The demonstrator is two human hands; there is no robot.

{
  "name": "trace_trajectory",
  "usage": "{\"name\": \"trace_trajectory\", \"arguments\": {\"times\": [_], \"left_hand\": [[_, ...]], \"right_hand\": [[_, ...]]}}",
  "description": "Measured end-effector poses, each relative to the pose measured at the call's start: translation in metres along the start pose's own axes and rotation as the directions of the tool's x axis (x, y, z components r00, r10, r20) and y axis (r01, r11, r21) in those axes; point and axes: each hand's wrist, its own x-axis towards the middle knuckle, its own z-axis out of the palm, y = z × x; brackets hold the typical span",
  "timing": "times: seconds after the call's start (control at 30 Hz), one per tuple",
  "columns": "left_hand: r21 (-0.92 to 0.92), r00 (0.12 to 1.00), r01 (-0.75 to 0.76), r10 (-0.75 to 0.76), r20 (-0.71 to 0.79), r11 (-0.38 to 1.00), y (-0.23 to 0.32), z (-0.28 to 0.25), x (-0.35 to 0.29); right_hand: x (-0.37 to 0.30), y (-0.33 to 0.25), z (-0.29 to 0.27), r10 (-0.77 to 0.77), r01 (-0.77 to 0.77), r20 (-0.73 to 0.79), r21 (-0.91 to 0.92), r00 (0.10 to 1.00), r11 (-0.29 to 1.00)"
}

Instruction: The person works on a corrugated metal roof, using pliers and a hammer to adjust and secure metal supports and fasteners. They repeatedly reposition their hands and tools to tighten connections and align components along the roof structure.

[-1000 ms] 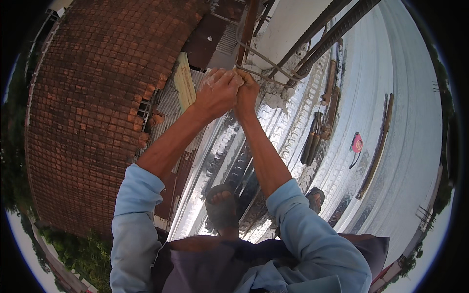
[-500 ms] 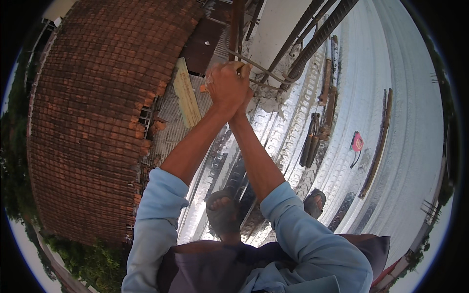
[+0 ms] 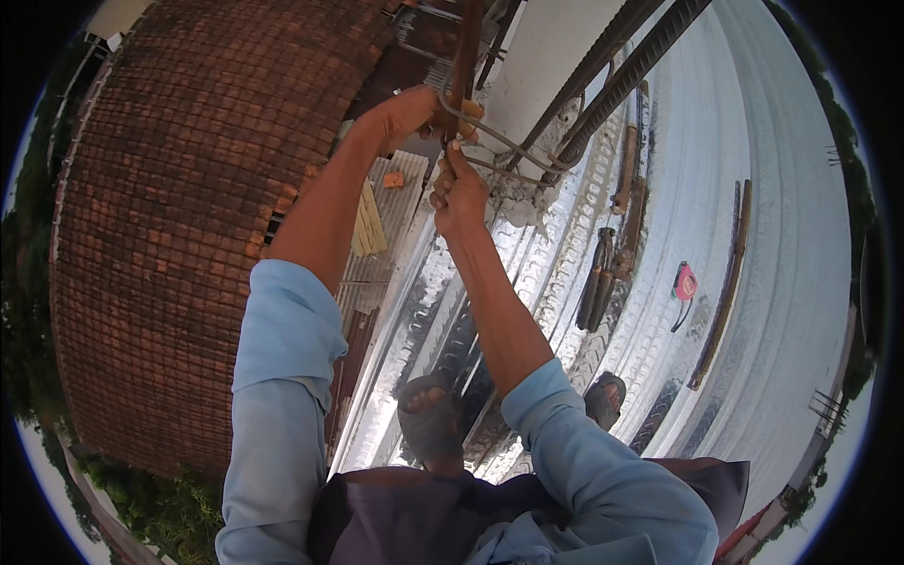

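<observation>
An upright rusty rebar (image 3: 464,58) stands in front of me, with a bent steel stirrup (image 3: 499,137) looped around it and the thicker ribbed rebars (image 3: 626,83) to its right. My left hand (image 3: 407,113) reaches behind the upright bar, its fingers curled round and showing on the bar's right side. Just below, my right hand (image 3: 460,196) is closed in a pinch, thumb and forefinger against the bar near the stirrup. Whatever lies between those fingertips is too small or hidden to name.
Pliers with dark handles (image 3: 595,280), a pink tape measure (image 3: 685,282) and rusty bar pieces (image 3: 725,282) lie on the ribbed metal decking (image 3: 782,254). A white column (image 3: 546,66) rises behind the bars. A tiled roof (image 3: 169,235) drops off at left, beside a wooden plank (image 3: 368,224).
My hands were clasped close together beside the bar; now they are apart. The left has moved up, left and behind the bar, while the right shows lower down in a pinch.
</observation>
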Motion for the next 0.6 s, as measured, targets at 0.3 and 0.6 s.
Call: {"name": "trace_trajectory", "arguments": {"times": [0.3,0.6], "left_hand": [[-0.102,0.993,0.090,-0.081,0.089,0.991,-0.004,-0.008,0.022],[0.168,0.768,-0.059,0.153,-0.622,0.984,-0.041,0.035,0.007]], "right_hand": [[0.003,-0.001,-0.008,0.017,-0.016,0.023,-0.058,1.000,0.998],[-0.010,0.017,-0.008,-0.155,0.155,-0.013,-0.035,0.988,0.987]]}}
